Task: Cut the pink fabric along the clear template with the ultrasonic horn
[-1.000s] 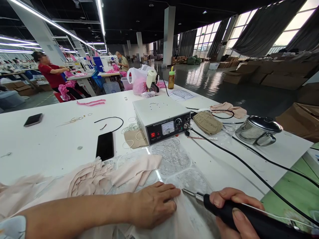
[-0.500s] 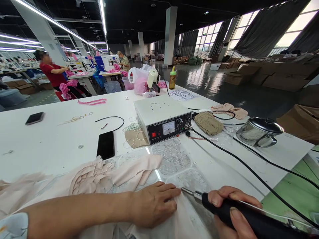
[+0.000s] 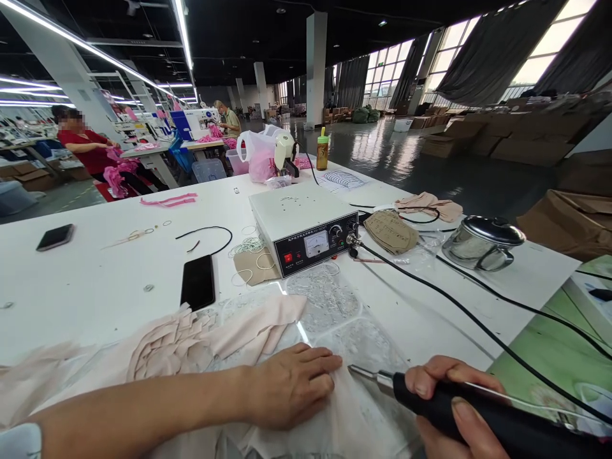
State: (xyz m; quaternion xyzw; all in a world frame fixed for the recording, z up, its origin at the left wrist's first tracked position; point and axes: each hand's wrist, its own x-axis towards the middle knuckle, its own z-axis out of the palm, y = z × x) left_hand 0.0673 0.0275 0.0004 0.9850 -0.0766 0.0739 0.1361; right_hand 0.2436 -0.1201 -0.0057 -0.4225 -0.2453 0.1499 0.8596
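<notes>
My left hand [image 3: 289,386] lies palm down on thin pale pink fabric [image 3: 351,414], its fingers stretched toward the right. My right hand [image 3: 459,395] is wrapped around the thick black handle of a handheld ultrasonic cutter [image 3: 399,386]. The cutter's pointed metal tip is just right of my left fingertips, over the sheer cloth; I cannot tell if it touches. Beyond my left forearm lies a gathered pale pink ruffle [image 3: 167,347] with loose strips. A clear patterned sheet [image 3: 325,299] lies under the fabric.
A control box [image 3: 306,223] with a dial stands mid-table; a black cable [image 3: 440,290] crosses the right side. Around it are a phone [image 3: 197,282], cardboard patterns [image 3: 391,232], a steel mug [image 3: 482,242] and a bottle [image 3: 322,150]. Two people work at the back left.
The cutter's tip has moved slightly away from my left fingertips. My left hand stays flat on the fabric. The whole view has shifted slightly.
</notes>
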